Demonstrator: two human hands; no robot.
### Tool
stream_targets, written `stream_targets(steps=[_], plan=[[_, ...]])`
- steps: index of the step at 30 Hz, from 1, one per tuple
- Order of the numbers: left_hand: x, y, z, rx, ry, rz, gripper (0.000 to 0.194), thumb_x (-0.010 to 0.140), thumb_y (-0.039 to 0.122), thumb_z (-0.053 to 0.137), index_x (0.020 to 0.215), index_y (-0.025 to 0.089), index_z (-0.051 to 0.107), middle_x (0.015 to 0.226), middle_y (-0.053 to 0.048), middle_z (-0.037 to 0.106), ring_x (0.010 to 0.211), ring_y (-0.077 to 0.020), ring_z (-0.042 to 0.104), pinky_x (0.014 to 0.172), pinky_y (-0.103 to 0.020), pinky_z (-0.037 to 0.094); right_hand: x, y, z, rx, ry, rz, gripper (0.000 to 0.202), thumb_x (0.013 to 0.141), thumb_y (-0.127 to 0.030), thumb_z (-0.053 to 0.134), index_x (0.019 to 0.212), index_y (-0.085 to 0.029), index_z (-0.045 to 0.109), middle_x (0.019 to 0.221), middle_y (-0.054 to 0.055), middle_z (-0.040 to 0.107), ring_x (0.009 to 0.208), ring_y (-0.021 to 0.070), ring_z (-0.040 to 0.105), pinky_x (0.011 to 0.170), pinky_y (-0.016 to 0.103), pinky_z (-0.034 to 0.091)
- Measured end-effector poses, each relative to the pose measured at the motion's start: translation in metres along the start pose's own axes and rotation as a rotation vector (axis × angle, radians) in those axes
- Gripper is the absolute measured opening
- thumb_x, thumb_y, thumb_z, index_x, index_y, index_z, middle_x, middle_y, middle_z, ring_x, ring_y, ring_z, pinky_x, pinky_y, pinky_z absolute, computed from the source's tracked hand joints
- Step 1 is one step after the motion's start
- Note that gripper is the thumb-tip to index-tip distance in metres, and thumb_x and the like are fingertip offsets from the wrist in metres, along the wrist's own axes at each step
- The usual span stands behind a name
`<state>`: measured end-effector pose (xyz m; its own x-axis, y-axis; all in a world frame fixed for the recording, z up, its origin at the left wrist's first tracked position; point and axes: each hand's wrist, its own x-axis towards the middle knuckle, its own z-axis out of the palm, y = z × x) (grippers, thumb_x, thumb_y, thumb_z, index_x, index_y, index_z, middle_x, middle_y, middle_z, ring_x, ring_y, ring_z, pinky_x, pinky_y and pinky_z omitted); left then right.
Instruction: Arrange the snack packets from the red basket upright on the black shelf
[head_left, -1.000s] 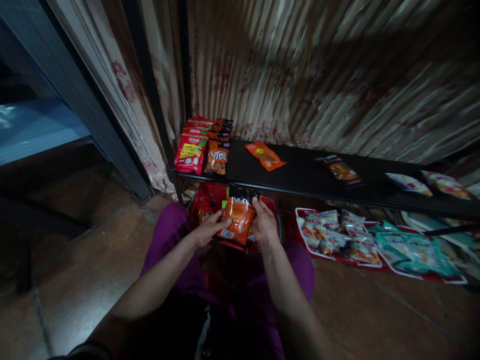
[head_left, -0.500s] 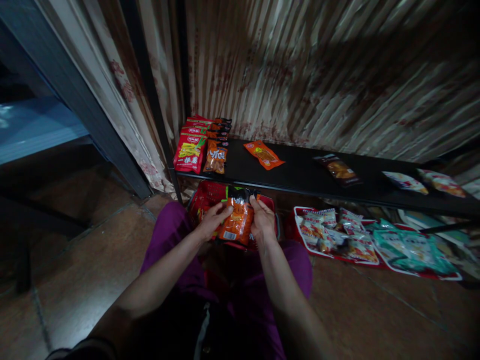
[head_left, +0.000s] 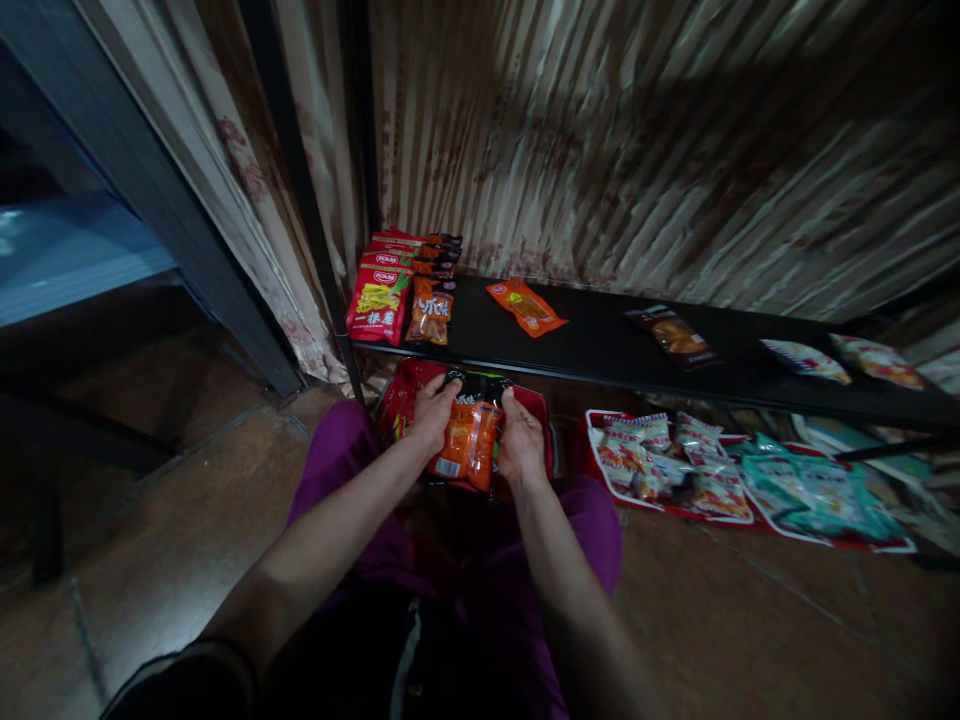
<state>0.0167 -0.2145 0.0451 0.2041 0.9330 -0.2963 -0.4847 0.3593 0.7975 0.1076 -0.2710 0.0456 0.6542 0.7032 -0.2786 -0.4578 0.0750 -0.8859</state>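
Note:
Both of my hands hold an orange and black snack bag (head_left: 470, 440) by its top corners, above a red basket (head_left: 401, 385) on the floor between my knees. My left hand (head_left: 433, 412) pinches the upper left corner, thumb on the front. My right hand (head_left: 520, 437) grips the upper right corner, thumb also on the front. The bag's lower part shows a white barcode label. Other packets in the basket are mostly hidden behind the bag and my hands.
A black shelf (head_left: 585, 340) carries red snack bags (head_left: 379, 300), similar orange bags (head_left: 430, 312), an orange packet (head_left: 525, 306), a brown packet (head_left: 675, 337) and two white packets. Baskets of white packets (head_left: 667, 465) and green packets (head_left: 817, 490) stand at right below it.
My left hand has moved up from the bag's left side to its top left corner. The bag has shifted slightly left and sits more level between both hands.

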Motion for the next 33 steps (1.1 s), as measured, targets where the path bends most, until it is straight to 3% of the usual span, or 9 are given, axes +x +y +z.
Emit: stream_targets(steps=[3,6,9,16,18,23,28,30,33], plan=[[0.007,0.004,0.0,0.0,0.056,-0.033,0.025,0.063,0.027,0.074,0.084,0.016,0.067,0.078,-0.002,0.069,0.067,-0.0132,0.061,0.072,-0.028,0.048,-0.007,0.0,-0.006,-0.075,-0.088,0.03,0.041,0.064,-0.052,0.074,0.093,-0.022,0.069,0.085,0.0,0.073,0.066,0.0137,0.067,0.055,0.023,0.05],[0.015,0.01,0.0,-0.023,0.093,-0.007,0.025,0.064,0.027,0.074,0.085,0.016,0.067,0.081,-0.003,0.07,0.069,-0.0127,0.062,0.074,-0.028,0.049,-0.016,0.003,-0.013,-0.115,-0.15,0.062,0.048,0.065,-0.046,0.077,0.107,-0.027,0.066,0.103,0.001,0.072,0.084,0.0175,0.069,0.067,0.027,0.055],[0.022,0.012,-0.001,-0.034,0.144,-0.014,0.027,0.064,0.029,0.075,0.087,0.016,0.067,0.086,-0.004,0.07,0.072,-0.013,0.062,0.076,-0.029,0.049,-0.023,0.008,-0.019,-0.133,-0.2,0.087,0.058,0.061,-0.038,0.081,0.115,-0.028,0.062,0.104,0.0,0.072,0.091,0.019,0.068,0.078,0.032,0.056],[0.031,0.011,-0.001,-0.03,0.193,-0.045,0.031,0.063,0.032,0.078,0.086,0.018,0.065,0.088,-0.003,0.069,0.075,-0.0139,0.063,0.08,-0.031,0.049,-0.027,0.017,-0.018,-0.114,-0.19,-0.007,0.045,0.059,-0.034,0.081,0.102,-0.023,0.071,0.1,0.0,0.074,0.089,0.0183,0.069,0.084,0.034,0.055],[0.031,0.014,0.0,-0.034,0.147,-0.077,0.035,0.061,0.037,0.079,0.087,0.018,0.065,0.086,-0.003,0.069,0.077,-0.015,0.063,0.079,-0.031,0.05,-0.027,0.017,-0.018,-0.071,-0.145,-0.007,0.044,0.058,-0.032,0.082,0.099,-0.024,0.071,0.096,-0.001,0.074,0.087,0.0185,0.069,0.082,0.033,0.057],[0.021,0.025,-0.005,0.085,-0.121,-0.239,0.041,0.063,0.05,0.076,0.086,0.017,0.065,0.085,-0.005,0.069,0.082,-0.018,0.064,0.076,-0.029,0.049,-0.019,0.014,-0.023,0.045,-0.035,0.042,0.037,0.055,-0.033,0.083,0.089,-0.022,0.073,0.08,-0.001,0.075,0.07,0.0167,0.07,0.069,0.03,0.059],[-0.01,0.017,-0.022,0.2,-0.334,-0.312,0.044,0.067,0.045,0.075,0.101,0.019,0.064,0.103,-0.007,0.068,0.089,-0.0198,0.065,0.08,-0.033,0.05,-0.006,0.013,-0.026,0.097,0.024,-0.001,0.036,0.055,-0.031,0.082,0.088,-0.021,0.072,0.077,-0.002,0.074,0.064,0.0128,0.068,0.062,0.025,0.057],[-0.022,0.01,-0.026,0.209,-0.364,-0.328,0.049,0.067,0.037,0.077,0.109,0.017,0.062,0.106,-0.01,0.068,0.092,-0.0214,0.065,0.082,-0.036,0.052,-0.002,0.015,-0.026,0.102,0.053,-0.017,0.034,0.055,-0.029,0.082,0.087,-0.02,0.072,0.076,-0.001,0.074,0.064,0.0128,0.067,0.063,0.024,0.056],[-0.034,-0.002,-0.028,0.189,-0.342,-0.262,0.038,0.071,0.031,0.075,0.104,0.015,0.064,0.104,-0.011,0.068,0.092,-0.0219,0.065,0.083,-0.039,0.054,0.002,0.02,-0.026,0.101,0.107,-0.04,0.03,0.056,-0.029,0.081,0.083,-0.02,0.072,0.073,-0.002,0.074,0.063,0.0121,0.066,0.062,0.024,0.055]])
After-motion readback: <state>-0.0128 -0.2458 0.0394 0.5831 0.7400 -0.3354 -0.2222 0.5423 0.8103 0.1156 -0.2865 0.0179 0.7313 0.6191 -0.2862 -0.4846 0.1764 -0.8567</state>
